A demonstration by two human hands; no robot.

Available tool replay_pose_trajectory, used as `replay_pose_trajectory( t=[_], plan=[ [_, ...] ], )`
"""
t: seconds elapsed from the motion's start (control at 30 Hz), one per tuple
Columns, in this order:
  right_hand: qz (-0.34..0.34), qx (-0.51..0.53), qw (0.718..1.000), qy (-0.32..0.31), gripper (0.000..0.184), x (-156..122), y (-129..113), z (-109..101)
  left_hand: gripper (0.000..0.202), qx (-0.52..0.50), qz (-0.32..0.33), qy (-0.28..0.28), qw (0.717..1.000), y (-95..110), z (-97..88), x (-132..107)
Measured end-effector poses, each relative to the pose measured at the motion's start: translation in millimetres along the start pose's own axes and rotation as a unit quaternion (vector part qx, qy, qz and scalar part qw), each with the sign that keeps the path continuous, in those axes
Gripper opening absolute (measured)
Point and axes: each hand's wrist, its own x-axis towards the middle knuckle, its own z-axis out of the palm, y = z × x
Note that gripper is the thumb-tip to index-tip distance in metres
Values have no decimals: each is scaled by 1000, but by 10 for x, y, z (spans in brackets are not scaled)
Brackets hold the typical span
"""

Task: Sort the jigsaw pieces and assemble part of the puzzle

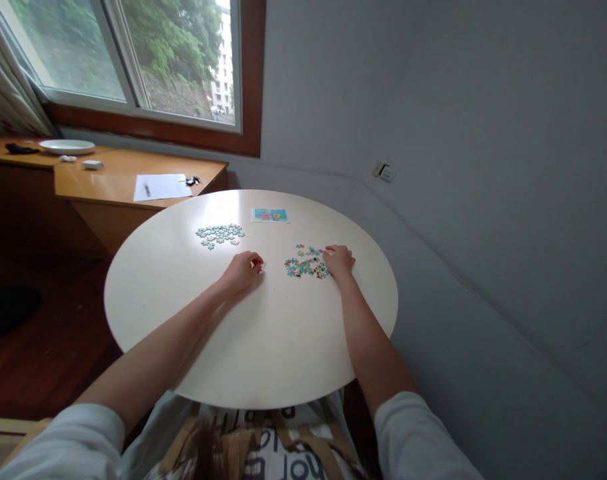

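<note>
On the round white table my left hand rests with its fingers curled around a small jigsaw piece, of which a bit of red shows. My right hand lies over the right edge of a loose heap of colourful jigsaw pieces, its fingers bent down onto them. A second group of pale teal pieces lies further back on the left. A small picture card sits near the table's far edge.
A wooden desk under the window carries a sheet of paper with a pen, keys and a white plate. A grey wall with a socket stands close on the right. The floor to the left is dark wood.
</note>
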Motion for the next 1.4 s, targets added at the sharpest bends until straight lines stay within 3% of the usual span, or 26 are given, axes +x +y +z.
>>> replay_pose_trajectory(
  t=[0.17,0.67,1.27,1.4],
  plan=[
    [-16,-50,998,-23,28,-30,-5,39,18,-20,-14,5,1000,28,-8,-9],
    [-7,-55,996,-67,28,-64,-105,-4,20,-46,-28,-3,999,92,-40,-33],
    [-132,62,975,-166,20,-210,-330,-19,21,-10,-31,-41,999,105,-37,-32],
    [-183,79,963,-182,30,-236,-321,-89,21,-7,-31,-44,999,103,-40,-31]
  ],
)
